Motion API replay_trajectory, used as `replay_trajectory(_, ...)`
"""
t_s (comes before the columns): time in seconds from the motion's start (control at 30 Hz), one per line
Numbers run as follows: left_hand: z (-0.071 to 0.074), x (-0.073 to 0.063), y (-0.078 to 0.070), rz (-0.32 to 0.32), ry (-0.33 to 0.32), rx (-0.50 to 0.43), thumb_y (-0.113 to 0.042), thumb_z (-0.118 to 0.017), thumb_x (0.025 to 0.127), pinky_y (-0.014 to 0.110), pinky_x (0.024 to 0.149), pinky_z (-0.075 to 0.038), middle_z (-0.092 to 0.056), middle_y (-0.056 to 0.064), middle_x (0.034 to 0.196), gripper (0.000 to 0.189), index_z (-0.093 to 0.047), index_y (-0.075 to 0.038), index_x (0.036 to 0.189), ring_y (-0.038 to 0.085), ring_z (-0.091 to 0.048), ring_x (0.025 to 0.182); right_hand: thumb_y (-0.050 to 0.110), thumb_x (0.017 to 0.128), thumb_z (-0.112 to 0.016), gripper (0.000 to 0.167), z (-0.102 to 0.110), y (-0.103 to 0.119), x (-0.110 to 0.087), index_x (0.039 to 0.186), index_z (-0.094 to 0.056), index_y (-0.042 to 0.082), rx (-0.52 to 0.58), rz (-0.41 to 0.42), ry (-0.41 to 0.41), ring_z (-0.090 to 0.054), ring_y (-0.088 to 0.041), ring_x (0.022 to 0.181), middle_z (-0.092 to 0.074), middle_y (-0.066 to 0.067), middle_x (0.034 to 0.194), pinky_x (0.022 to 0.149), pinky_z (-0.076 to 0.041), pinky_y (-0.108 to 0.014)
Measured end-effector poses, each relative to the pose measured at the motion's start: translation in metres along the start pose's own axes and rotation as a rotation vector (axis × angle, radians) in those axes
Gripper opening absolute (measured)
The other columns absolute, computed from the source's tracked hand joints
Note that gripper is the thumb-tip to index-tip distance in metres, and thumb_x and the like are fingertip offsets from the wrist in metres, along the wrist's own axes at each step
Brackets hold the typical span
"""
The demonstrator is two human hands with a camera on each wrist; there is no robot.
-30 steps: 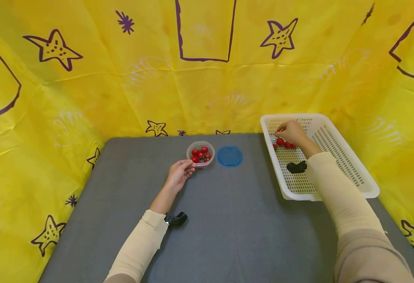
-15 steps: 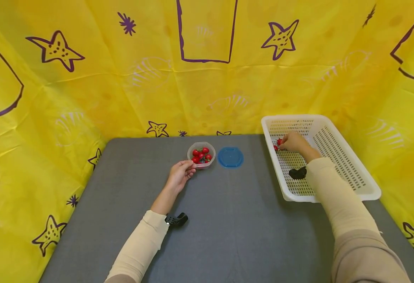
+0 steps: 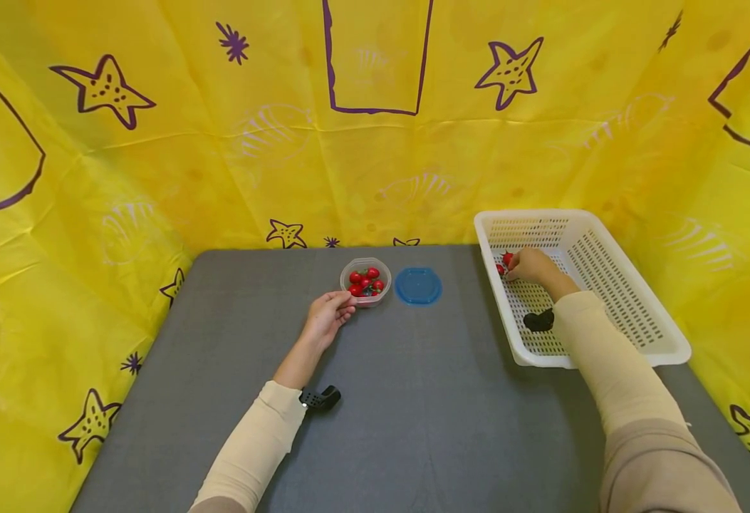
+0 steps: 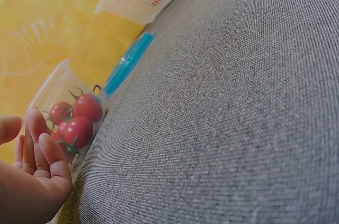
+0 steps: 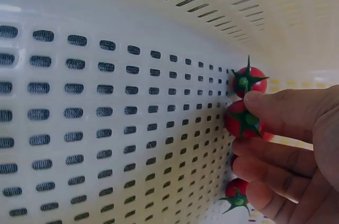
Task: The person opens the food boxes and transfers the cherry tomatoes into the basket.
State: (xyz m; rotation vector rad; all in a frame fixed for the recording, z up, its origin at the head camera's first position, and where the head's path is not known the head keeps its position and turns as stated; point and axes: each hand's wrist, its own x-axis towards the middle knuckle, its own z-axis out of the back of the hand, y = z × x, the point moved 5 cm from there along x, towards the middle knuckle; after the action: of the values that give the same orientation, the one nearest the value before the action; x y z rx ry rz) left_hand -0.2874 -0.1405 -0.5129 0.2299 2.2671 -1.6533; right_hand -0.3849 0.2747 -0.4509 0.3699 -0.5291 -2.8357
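Note:
In the head view, my left hand [image 3: 325, 315] pinches the near-left rim of a small clear plastic container [image 3: 371, 302]. Several red cherry tomatoes [image 4: 79, 131] with green stems lie inside it. My right hand [image 3: 535, 268] reaches down into a white perforated basket [image 3: 647, 299] at the right. Seen from the right wrist, its thumb and fingers pinch a cherry tomato [image 5: 241, 119]. Another cherry tomato [image 5: 253, 78] sits just beyond the thumb, and a third tomato [image 5: 237, 191] is by the lower fingertips. More red shows partly hidden behind the fingers.
A blue lid [image 3: 418, 286] lies flat on the grey table [image 3: 413, 399], right of the container and left of the basket. Yellow cloth [image 3: 375, 164] with sea-creature drawings hangs behind the table and along both sides.
My right hand has lowered and shifted slightly nearer in the basket, from above the tomatoes to right among them. The left hand stays at the container's rim.

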Motion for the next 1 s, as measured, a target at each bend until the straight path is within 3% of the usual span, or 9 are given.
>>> replay_trajectory(0.2,0.001,0.0,0.0,0.007,0.004,0.011,-0.012,-0.055,0.098,0.021,0.067,-0.048,-0.067,-0.006,0.073,0.006,-0.056,-0.007,0.1,0.007,-0.059,0.065,0.028,0.079,-0.074,0.029,0.007,-0.006,0.003,0.088,-0.071,0.001,-0.009,0.089,-0.014,-0.06,-0.031,0.078,-0.071,-0.014,0.084,0.072,-0.048,-0.042)
replay_trajectory(0.33,0.001,0.001,0.0,0.012,0.006,0.013,-0.012,-0.055,0.099,0.021,0.068,-0.048,-0.067,-0.006,0.073,0.007,-0.056,-0.006,0.102,0.007,-0.059,0.065,0.023,0.085,-0.068,0.03,0.02,0.001,-0.001,0.098,-0.069,-0.004,-0.011,0.037,-0.008,-0.058,-0.031,0.079,-0.069,-0.018,0.087,0.071,-0.047,-0.042)
replay_trajectory(0.53,0.0,0.001,-0.002,0.008,0.01,0.009,-0.013,-0.056,0.098,0.021,0.066,-0.048,-0.068,-0.005,0.073,0.011,-0.056,-0.003,0.104,0.007,-0.059,0.065,0.017,0.089,-0.064,0.027,0.047,0.017,0.0,0.1,-0.067,-0.007,-0.025,0.037,-0.099,-0.057,-0.029,0.073,-0.069,-0.022,0.087,0.069,-0.046,-0.043)
replay_trajectory(0.67,0.0,0.001,-0.003,0.001,0.007,0.01,-0.013,-0.057,0.098,0.021,0.067,-0.049,-0.068,-0.004,0.074,0.01,-0.057,-0.004,0.102,0.008,-0.06,0.066,0.017,0.09,-0.062,0.025,0.061,0.035,0.004,0.099,-0.069,-0.006,-0.04,0.052,-0.153,-0.058,-0.031,0.077,-0.07,-0.024,0.094,0.073,-0.046,-0.045)
replay_trajectory(1.0,-0.001,0.001,-0.001,0.003,0.021,0.013,-0.012,-0.055,0.099,0.022,0.069,-0.049,-0.068,-0.006,0.073,0.019,-0.055,0.002,0.111,0.007,-0.06,0.066,0.018,0.094,-0.059,0.031,0.071,0.087,0.014,0.11,-0.065,-0.008,-0.021,0.099,-0.138,-0.062,-0.039,0.089,-0.067,-0.028,0.107,0.083,-0.048,-0.051)
